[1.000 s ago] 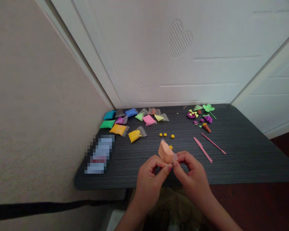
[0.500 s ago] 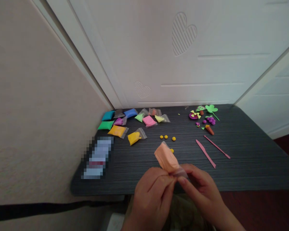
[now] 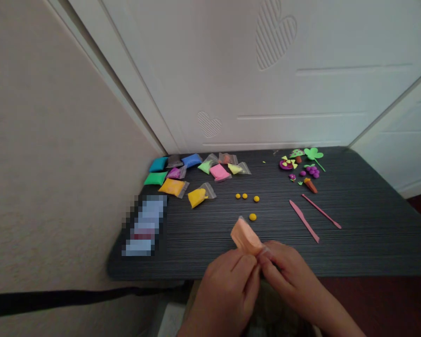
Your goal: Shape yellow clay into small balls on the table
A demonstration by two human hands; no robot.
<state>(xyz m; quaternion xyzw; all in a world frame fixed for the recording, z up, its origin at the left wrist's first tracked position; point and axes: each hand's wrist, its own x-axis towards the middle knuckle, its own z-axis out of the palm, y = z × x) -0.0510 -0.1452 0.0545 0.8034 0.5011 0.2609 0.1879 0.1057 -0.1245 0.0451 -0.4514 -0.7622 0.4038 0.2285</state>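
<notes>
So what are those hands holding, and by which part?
A packet of peach modelling clay: the left hand and right hand both pinch it at its near, clear plastic end.

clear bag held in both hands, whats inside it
A peach-coloured, clay-like block shows inside the clear bag. The left hand and right hand cover part of its near end; anything there is hidden.

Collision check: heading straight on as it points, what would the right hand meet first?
The right hand would likely first meet the peach clay packet it pinches, then the left hand; depth is unclear.
</notes>
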